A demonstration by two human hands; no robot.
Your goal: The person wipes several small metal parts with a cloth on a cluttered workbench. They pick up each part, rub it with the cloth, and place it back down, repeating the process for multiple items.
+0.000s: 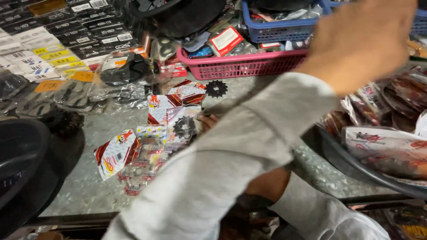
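Grey sleeve (231,164) fills the foreground, because our left arm crosses in front of us toward the packets. Only the fingertips of our left hand (208,121) show past it, touching a clear packet with a black sprocket (184,128) on the glass counter (89,178); we cannot tell whether they grip it. Our right hand (362,40) is lifted and blurred near the blue basket (280,26), fingers seemingly loose, holding nothing we can see. 1 bare sprocket (216,88) lies loose before the pink basket (240,64), kept apart from the red and white packets (116,153) spread flat, likely for sorting.
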